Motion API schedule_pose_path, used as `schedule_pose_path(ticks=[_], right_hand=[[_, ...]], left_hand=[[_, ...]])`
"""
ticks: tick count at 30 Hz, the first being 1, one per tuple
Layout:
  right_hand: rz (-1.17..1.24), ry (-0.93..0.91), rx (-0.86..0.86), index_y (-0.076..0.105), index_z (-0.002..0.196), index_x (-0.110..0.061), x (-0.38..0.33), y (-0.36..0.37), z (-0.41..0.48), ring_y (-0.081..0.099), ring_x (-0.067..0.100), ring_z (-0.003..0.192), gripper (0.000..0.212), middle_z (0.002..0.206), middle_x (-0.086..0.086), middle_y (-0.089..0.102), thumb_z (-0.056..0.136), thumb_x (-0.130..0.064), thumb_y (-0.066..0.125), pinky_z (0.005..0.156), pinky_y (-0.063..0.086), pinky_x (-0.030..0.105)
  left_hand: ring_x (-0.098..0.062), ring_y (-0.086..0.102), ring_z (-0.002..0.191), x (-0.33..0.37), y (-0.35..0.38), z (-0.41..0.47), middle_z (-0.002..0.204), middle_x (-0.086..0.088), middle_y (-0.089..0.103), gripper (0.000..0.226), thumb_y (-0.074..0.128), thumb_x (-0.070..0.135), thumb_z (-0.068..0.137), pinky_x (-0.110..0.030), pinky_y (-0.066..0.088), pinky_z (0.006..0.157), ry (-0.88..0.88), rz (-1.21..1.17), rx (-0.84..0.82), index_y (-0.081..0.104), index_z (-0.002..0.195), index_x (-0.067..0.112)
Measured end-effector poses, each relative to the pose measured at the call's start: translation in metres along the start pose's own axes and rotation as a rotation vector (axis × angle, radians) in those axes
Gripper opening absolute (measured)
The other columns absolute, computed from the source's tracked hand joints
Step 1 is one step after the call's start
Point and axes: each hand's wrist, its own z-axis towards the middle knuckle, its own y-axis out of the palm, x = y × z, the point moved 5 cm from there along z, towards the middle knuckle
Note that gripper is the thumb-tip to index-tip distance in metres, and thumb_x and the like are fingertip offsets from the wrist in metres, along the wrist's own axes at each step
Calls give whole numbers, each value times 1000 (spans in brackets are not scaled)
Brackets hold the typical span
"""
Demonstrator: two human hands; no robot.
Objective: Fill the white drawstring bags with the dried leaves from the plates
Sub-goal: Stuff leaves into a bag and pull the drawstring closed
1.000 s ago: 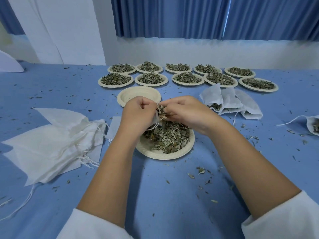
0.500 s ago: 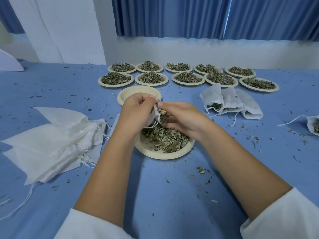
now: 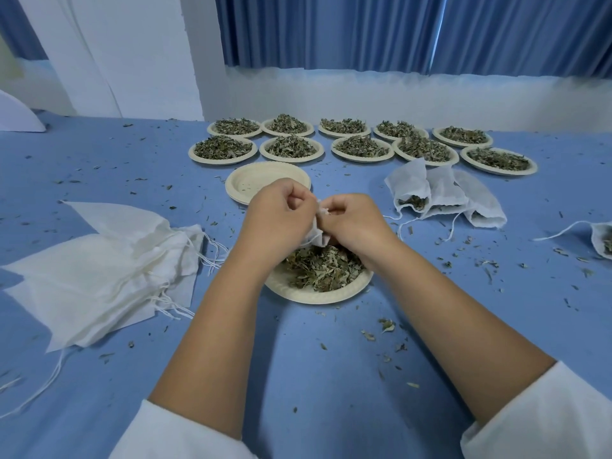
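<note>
A small white drawstring bag was held in the middle of the frame, between the two hands and just above a plate heaped with dried leaves. The left hand was curled round the bag's left side. The right hand was closed too, with the bag's upper edge pinched in its fingers. Most of the bag was hidden by the knuckles, so its fill could not be told. The plate was set on a blue table strewn with leaf crumbs.

Just beyond the hands, an empty plate was partly covered by the left hand. Further back, in the upper centre of the frame, ten full plates were laid out in two rows. At the left, a pile of flat bags was spread with loose strings trailing. At the right, three filled bags were laid side by side, with leaves seen at one open mouth. Another bag was cut off by the right edge. White sleeves were seen at the bottom corners.
</note>
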Motion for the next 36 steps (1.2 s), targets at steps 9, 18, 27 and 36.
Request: schedule_pose_path(ticks=[9, 18, 27, 36], right_hand=[[334, 237, -340, 69, 103, -2, -8, -7, -1, 72, 14, 77, 20, 86, 7, 74, 83, -1, 73, 69, 59, 25], [-80, 62, -142, 69, 93, -5, 0, 2, 2, 61, 13, 56, 9, 70, 4, 66, 86, 0, 66, 62, 57, 25], [-565, -87, -327, 73, 97, -30, -18, -10, -8, 61, 7, 78, 19, 97, -9, 70, 82, -42, 74, 75, 51, 23], [-906, -164, -338, 62, 129, -29, -4, 14, -13, 57, 16, 108, 53, 125, -4, 62, 81, -47, 74, 82, 46, 28]], left_hand=[[5, 46, 46, -6, -19, 5, 65, 10, 57, 15, 55, 16, 90, -8, 35, 45, -48, -51, 178, 63, 78, 23], [-6, 57, 51, -2, -5, 0, 63, 3, 64, 14, 56, 12, 89, -18, 43, 49, -69, -62, 10, 66, 80, 18], [-6, 53, 60, -16, -34, 8, 65, 8, 58, 19, 54, 13, 88, -21, 42, 61, -160, -162, 335, 62, 73, 22], [-8, 53, 60, -16, -31, 6, 64, 8, 59, 19, 52, 13, 88, -22, 44, 59, -178, -158, 319, 61, 72, 20]])
